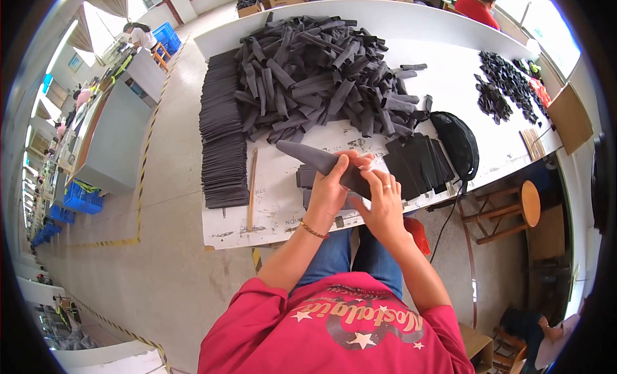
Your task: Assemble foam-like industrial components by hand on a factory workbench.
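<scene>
A dark grey fabric tube (307,155) is held above the white table's front edge, its narrow end pointing to the far left. My left hand (329,189) is closed around its middle with the thumb on top. At its right end, my right hand (384,207) pinches the fabric between bent fingers; the fingertips partly hide that end. Beneath my hands lies a small stack of dark flat pieces (304,176), mostly covered. Just right of my right hand, several black flat pieces (421,167) are fanned out on the table.
A large heap of dark rolled tubes (302,85) fills the table's far middle. Along its left runs a long row of flat dark pieces (222,136), with a wooden stick (252,189) nearby. A black rounded bag-like object (457,146) with a cord lies right. A wooden stool (529,204) stands beyond.
</scene>
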### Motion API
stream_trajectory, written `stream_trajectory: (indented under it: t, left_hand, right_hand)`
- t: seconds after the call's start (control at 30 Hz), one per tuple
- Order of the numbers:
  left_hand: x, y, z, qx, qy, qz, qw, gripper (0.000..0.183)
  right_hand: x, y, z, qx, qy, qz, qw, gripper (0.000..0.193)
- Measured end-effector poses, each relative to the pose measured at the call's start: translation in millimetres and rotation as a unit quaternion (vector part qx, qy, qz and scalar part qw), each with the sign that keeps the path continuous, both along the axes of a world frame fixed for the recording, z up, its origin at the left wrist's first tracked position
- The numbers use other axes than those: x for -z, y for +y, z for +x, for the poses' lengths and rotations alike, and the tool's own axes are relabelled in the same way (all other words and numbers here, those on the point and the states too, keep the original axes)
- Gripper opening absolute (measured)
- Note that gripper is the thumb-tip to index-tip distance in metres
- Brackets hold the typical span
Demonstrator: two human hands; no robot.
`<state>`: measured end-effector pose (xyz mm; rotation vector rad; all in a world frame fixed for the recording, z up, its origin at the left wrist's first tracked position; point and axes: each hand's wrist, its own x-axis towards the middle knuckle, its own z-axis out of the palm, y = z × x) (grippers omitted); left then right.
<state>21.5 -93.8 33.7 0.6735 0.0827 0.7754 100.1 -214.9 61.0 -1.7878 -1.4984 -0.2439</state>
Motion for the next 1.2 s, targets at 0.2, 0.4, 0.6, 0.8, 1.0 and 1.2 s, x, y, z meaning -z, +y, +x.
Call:
stream_trajectory:
  t: [0.2,0.4,0.6,0.8,1.0,1.2]
  left_hand:
    - [5.9,-18.2,4.6,0.028,0.018,-0.037,0.999,0.024]
    - [-2.0,-0.3,-7.0,-0.024,-0.001,-0.042,0.999,0.029]
    - [11.5,-18.6,2.0,0.017,0.028,-0.080,0.996,0.029]
    - [-1.4,-6.4,3.9,-0.033,0.013,-0.123,0.992,0.032]
    - [-3.9,-13.3,11.4,-0.099,-0.019,-0.099,0.990,0.031]
    - [1.2,-18.2,13.3,-0.098,-0.028,-0.112,0.988,0.031]
  right_hand:
    - [1.1,8.7,6.8,-0.077,0.013,0.004,0.997,0.040]
    - [2.7,0.9,14.4,-0.086,0.037,-0.007,0.996,0.034]
    - [0.6,3.8,10.4,-0.099,0.068,-0.042,0.992,0.031]
    - [9.4,3.7,31.0,-0.134,0.087,-0.037,0.987,0.020]
    - [4.7,14.2,30.5,-0.138,0.128,0.011,0.982,0.013]
    - [8.6,16.9,29.3,-0.133,0.123,0.017,0.983,0.013]
